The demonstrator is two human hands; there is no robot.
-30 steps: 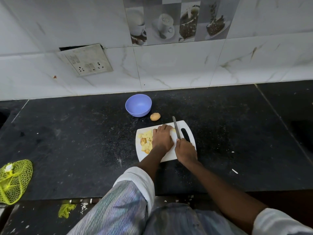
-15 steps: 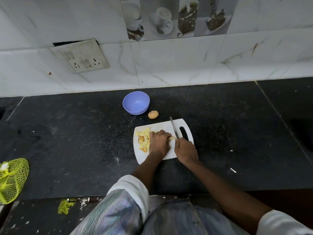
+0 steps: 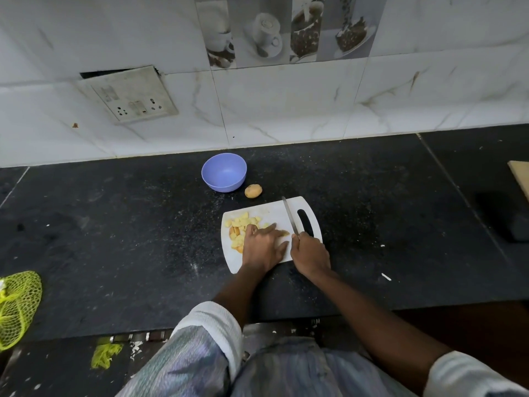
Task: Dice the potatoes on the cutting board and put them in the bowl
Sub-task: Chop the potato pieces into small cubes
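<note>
A white cutting board [image 3: 272, 211] lies on the black counter, with a pile of yellow diced potato [image 3: 240, 225] on its left part. My left hand [image 3: 262, 248] lies flat on the board beside the pile, fingers stretched out, touching a small potato piece [image 3: 284, 233] at its fingertips. My right hand [image 3: 310, 252] grips the handle of a knife [image 3: 289, 215]; the blade points away from me, just right of that piece and left of the board's handle slot. An empty blue bowl [image 3: 224, 172] stands behind the board, and a whole unpeeled potato [image 3: 253, 191] sits next to it.
A yellow net bag [image 3: 17, 308] lies at the counter's left front. A wooden edge [image 3: 521, 176] and a dark object [image 3: 515, 224] are at the far right. The tiled wall with a socket plate [image 3: 128, 94] stands close behind the bowl.
My left hand's fingers have gone from curled over the potato to stretched flat on the board. The knife has stayed just right of them, blade pointing away.
</note>
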